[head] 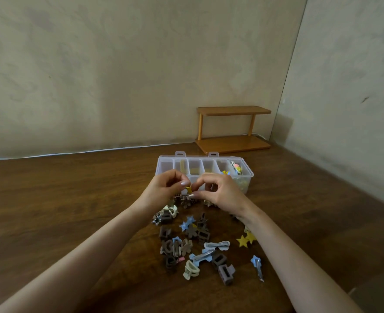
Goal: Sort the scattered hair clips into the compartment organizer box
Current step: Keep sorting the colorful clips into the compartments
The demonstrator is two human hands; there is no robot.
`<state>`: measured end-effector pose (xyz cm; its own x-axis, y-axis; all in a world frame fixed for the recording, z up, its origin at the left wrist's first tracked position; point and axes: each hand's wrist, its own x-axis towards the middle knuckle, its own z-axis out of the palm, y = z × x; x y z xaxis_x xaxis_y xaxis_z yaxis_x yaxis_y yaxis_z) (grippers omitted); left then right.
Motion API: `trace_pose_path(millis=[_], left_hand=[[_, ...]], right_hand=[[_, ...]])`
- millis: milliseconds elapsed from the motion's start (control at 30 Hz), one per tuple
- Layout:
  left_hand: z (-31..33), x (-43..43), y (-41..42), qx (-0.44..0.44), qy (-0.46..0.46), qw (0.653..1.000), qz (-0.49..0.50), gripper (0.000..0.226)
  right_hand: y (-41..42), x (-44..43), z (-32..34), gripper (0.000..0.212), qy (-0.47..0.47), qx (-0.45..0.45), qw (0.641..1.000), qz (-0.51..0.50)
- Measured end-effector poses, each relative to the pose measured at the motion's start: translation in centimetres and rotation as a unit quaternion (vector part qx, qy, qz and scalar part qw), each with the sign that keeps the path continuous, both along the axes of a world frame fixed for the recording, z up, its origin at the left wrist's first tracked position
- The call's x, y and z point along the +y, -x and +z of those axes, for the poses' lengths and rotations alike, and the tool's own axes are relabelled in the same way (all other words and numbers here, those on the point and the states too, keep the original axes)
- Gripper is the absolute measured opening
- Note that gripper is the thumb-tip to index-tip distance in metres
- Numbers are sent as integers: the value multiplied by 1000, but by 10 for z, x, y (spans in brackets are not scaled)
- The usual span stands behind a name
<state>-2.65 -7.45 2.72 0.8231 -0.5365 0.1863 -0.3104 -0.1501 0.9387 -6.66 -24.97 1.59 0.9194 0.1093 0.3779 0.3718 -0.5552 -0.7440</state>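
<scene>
Head cam, so you're looking down my arms. My left hand [166, 188] and right hand [220, 195] are close together, fingertips almost meeting, with a small yellow clip [188, 190] between them. Left thumb and forefinger pinch its top, and the right thumb and forefinger are curled in on it from the other side, so both hands have a grip on it. It's held a bit off the table [73, 199], above the far end of the pile.

Right behind my hands is the clear organizer box [164, 164], open on top, and my knuckles cover part of its front row. The end compartment past my right hand has a bunch of colourful clips [236, 169] in it. A few compartments straight past my hands show something yellowish, too small to tell what.

The scattered hair clips [187, 245] lie nearer me than my hands, between my forearms, mostly brown claw types. A brown flower clip [185, 201] sits just under my fingertips and a blue star clip [187, 222] is mid pile. A cream claw clip [189, 269] and a brown rectangular claw clip [226, 273] are at the near end. Two yellow star clips [243, 241] are right up against my right forearm, and a blue star snap clip [257, 266] lies on its own beside that arm, closer to me.

Way past my right hand a little two-tier wooden shelf [232, 129] stands in the corner against the wall
</scene>
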Motion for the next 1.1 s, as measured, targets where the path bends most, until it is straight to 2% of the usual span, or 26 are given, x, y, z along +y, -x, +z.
trace_pose_path(millis=[133,233,300,367,433,500,633,800,900,1000,1100], left_hand=[[-2,-1,-1,0,-1,1000,5,9],[-5,1,-7,-53,-31,997,44,7],[-7,5,-13,-148,-127,979,66,3],[-9,10,-19,-234,-263,934,62,8],[-10,13,-23,-257,-364,894,47,21],[-8,15,-25,-255,-409,875,33,30],[-4,14,-22,-273,-462,844,15,37],[-5,12,-18,-268,-477,837,13,34],[-5,11,-16,-269,-477,837,12,36],[-3,12,-14,-265,-485,833,1,50],[-3,12,-13,-281,-520,807,-8,56]], right_hand=[[1,2,0,19,19,5,1000,6],[1,0,-2,9,27,4,999,-22],[0,-6,-2,4,17,0,998,-59],[-2,-13,-2,3,0,-21,994,-104],[-5,-20,-1,4,-4,-61,984,-166],[-7,-26,1,7,21,-93,968,-233],[-18,-28,7,13,97,-100,942,-304],[-34,-24,15,18,185,-58,920,-340],[-34,-23,12,16,179,-88,916,-348],[-26,-21,6,13,142,-144,921,-333],[-20,-20,0,10,100,-183,933,-294]])
